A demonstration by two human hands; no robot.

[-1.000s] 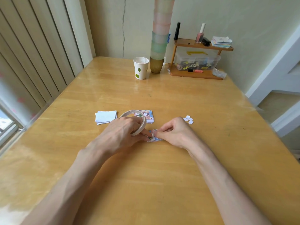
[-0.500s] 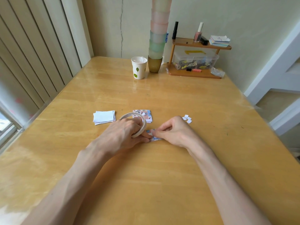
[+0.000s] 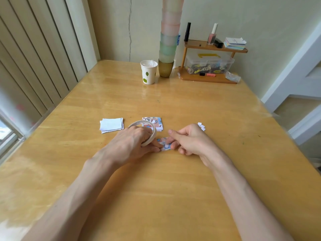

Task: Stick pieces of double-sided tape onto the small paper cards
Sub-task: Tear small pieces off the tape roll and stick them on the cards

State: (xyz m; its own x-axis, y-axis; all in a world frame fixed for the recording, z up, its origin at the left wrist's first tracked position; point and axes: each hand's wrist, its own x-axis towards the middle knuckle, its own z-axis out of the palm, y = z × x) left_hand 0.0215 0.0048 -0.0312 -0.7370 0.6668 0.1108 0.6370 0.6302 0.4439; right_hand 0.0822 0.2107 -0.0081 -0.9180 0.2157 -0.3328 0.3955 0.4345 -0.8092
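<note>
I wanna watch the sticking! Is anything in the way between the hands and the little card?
Nothing visible is in the way. The left hand, holding the tape roll, and the right hand both touch the patterned card lying on the table.

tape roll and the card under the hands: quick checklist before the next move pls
1. Card lies flat on the table: ok.
2. Left hand grips the tape roll, roll right beside the card: ok.
3. Right hand has fingertips at the card's right edge: ok.
4. Strip pressed down on the card: cannot tell, fingers hide it.
5. Strip torn free of the roll: cannot tell.
6. Stack of patterned cards lies just behind the roll, looks within reach: ok.
</note>
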